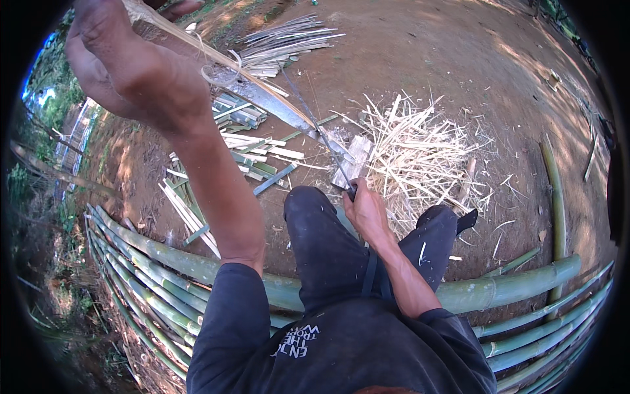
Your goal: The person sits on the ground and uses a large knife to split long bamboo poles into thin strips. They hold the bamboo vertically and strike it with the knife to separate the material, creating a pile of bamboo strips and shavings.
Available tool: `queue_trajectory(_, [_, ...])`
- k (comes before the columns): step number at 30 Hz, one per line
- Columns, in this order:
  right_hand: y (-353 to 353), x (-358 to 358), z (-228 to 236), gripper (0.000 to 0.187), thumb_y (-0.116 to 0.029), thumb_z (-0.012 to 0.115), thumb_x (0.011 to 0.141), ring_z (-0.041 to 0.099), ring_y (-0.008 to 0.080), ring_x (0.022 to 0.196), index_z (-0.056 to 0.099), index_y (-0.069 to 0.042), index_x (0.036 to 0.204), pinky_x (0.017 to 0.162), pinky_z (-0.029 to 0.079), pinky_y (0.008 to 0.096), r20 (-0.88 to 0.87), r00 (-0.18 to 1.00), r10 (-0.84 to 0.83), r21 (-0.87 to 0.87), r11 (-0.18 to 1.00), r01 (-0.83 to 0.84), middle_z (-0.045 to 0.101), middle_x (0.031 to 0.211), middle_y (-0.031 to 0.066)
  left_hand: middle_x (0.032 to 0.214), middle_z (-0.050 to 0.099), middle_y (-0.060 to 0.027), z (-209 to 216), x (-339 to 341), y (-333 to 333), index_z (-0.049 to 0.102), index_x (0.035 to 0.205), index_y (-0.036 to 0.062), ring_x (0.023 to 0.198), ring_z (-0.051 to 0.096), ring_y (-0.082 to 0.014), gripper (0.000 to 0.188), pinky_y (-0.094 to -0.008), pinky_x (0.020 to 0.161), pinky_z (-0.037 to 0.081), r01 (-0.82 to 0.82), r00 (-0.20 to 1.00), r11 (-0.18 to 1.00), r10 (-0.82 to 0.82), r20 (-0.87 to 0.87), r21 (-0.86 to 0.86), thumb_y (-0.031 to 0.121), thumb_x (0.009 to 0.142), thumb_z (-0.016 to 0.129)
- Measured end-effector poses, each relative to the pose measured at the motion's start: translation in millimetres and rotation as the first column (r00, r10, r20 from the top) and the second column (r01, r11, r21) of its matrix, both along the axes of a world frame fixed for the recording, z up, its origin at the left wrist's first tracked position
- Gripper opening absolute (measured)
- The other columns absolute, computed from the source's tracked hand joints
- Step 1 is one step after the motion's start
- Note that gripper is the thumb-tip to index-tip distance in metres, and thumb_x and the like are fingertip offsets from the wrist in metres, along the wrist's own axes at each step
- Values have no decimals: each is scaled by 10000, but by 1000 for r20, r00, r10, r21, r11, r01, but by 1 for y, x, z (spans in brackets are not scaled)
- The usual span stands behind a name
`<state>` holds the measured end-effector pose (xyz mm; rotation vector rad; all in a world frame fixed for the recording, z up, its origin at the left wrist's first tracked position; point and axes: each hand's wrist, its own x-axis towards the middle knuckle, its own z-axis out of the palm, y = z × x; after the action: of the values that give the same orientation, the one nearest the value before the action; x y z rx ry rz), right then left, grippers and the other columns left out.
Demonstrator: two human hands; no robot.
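Observation:
My left hand is raised at the upper left, closed around one end of a pale bamboo strip; its fingertips are partly cut off by the picture's edge. The strip slants down toward my knees, with a thin curled shaving near its upper part. In front of my lap, my right hand grips the dark handle of a knife. Its long, narrow blade points up and away, crossing the strip's lower end. Beneath them lie a greyish plank and a small wooden block.
A heap of pale shavings lies right of the block. Split bamboo pieces lie to the left, and a bundle of thin strips farther off. I sit on a thick green bamboo pole, with several poles behind it.

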<state>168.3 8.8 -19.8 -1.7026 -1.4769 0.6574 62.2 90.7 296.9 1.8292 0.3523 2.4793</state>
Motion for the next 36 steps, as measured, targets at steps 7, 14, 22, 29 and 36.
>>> queue_trajectory(7, [8, 28, -11, 278, -130, 618, 820, 642, 384, 679, 583, 70, 1011, 669, 489, 436, -251, 958, 136, -82, 984, -161, 639, 750, 247, 728, 483, -136, 13, -19, 9, 507, 987, -83, 527, 432, -169, 305, -288, 464, 361, 270, 954, 951, -285, -90, -150, 212, 952, 437])
queue_trajectory(14, [11, 51, -2, 171, -88, 633, 828, 565, 170, 655, 575, 18, 949, 632, 461, 326, -681, 711, 177, -236, 865, -442, 573, 700, 74, 701, 427, -101, 12, -14, 8, 499, 980, -82, 517, 394, -131, 285, -271, 452, 330, 354, 918, 927, -369, -143, -120, 193, 946, 431])
queue_trajectory(22, [-1, 35, 29, 274, -111, 637, 812, 615, 311, 630, 578, 66, 1013, 627, 469, 414, -162, 985, 58, -128, 989, -79, 625, 718, 214, 658, 517, -28, 15, 16, -8, 589, 946, 12, 620, 495, -97, 278, -240, 637, 431, 381, 857, 924, -356, -373, -7, 275, 983, 505])
queue_trajectory(29, [9, 44, 8, 241, -81, 622, 791, 536, 201, 554, 576, 53, 986, 554, 433, 364, -452, 884, 114, -172, 962, -212, 524, 649, 52, 623, 501, -10, 11, 36, 20, 628, 858, 33, 583, 448, -92, 328, -202, 582, 338, -39, 996, 986, 51, -73, 160, 303, 984, 491])
queue_trajectory(36, [21, 32, 22, 236, -127, 648, 826, 601, 262, 662, 560, 55, 948, 644, 469, 386, -205, 975, 86, -170, 978, -122, 595, 704, 143, 614, 490, -3, 26, 20, 36, 606, 824, 33, 578, 435, -73, 338, -223, 552, 330, 183, 972, 978, -164, -169, 99, 299, 991, 482])
